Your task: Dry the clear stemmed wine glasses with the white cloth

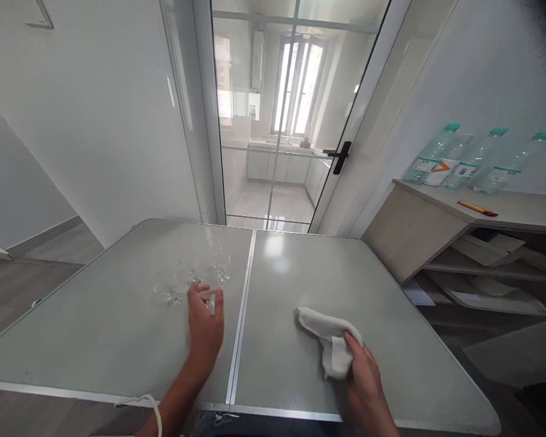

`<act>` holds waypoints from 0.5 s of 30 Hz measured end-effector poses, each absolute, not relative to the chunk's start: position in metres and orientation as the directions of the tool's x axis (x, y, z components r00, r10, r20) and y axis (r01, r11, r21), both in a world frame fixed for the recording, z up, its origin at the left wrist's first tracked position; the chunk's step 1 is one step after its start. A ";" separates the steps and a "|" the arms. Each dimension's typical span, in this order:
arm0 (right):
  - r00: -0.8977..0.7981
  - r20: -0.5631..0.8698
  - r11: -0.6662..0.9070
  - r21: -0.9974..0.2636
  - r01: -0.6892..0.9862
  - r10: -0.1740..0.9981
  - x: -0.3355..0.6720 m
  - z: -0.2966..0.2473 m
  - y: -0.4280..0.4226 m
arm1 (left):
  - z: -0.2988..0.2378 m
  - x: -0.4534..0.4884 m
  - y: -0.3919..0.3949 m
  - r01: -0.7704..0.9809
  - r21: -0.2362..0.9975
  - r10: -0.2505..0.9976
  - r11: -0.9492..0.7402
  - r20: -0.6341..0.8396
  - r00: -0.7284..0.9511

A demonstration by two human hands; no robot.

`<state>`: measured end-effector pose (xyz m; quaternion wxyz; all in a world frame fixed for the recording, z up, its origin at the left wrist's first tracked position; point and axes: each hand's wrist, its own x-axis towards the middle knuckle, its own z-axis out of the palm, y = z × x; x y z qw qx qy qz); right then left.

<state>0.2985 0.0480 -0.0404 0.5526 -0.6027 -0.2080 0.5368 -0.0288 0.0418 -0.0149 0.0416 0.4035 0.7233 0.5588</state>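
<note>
My left hand [205,321] is curled round a small clear glass [210,298] on the left half of the grey folding table [109,340]. Thumb and fingers hide part of this glass. Just beyond the fingertips stand several more clear glasses [221,274], so transparent that their outlines are hard to trace. On the right half of the table, my right hand [365,370] grips a white cloth [330,331]. One end of the cloth stretches out to the left, and a fold hangs below the fingers.
A metal seam [243,297] divides the table. To the right, a wooden shelf unit [430,209] carries several plastic bottles [466,161] and a yellow-and-red stick-like item [477,209]. Behind the table is a glass door [277,182] with a black handle [341,156].
</note>
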 end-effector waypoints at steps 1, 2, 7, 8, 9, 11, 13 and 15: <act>0.428 -0.347 -0.239 -0.928 -0.287 0.835 0.293 -0.039 0.052 | -0.011 -0.017 0.041 0.568 0.823 0.688 0.006 0.408 -0.600; 0.494 -0.255 -0.168 -0.962 -0.214 0.831 0.285 -0.036 0.057 | -0.009 -0.006 0.044 0.593 0.804 0.781 -0.045 0.398 -0.481; 0.188 0.196 0.178 -0.978 0.111 0.962 0.237 -0.008 0.107 | -0.015 0.031 0.105 0.795 0.551 0.926 -0.252 0.376 0.033; 0.060 0.268 0.254 -0.951 0.174 0.962 0.230 -0.004 0.119 | -0.018 0.032 0.119 0.827 0.485 0.919 -0.284 0.382 0.091; -0.061 0.323 0.329 -0.920 0.215 0.944 0.224 -0.003 0.131 | -0.020 0.032 0.132 0.854 0.417 0.912 -0.310 0.385 0.143; -0.225 0.377 0.427 -0.870 0.248 0.898 0.218 -0.006 0.151 | -0.025 0.027 0.149 0.891 0.281 0.898 -0.357 0.367 0.244; -0.307 0.344 0.418 -0.882 0.219 0.887 0.218 -0.013 0.165 | -0.029 0.020 0.156 0.902 0.159 0.884 -0.400 0.327 0.335; -0.377 0.263 0.340 -0.928 0.152 0.888 0.220 -0.019 0.172 | -0.032 0.013 0.157 0.884 0.076 0.860 -0.461 0.283 0.424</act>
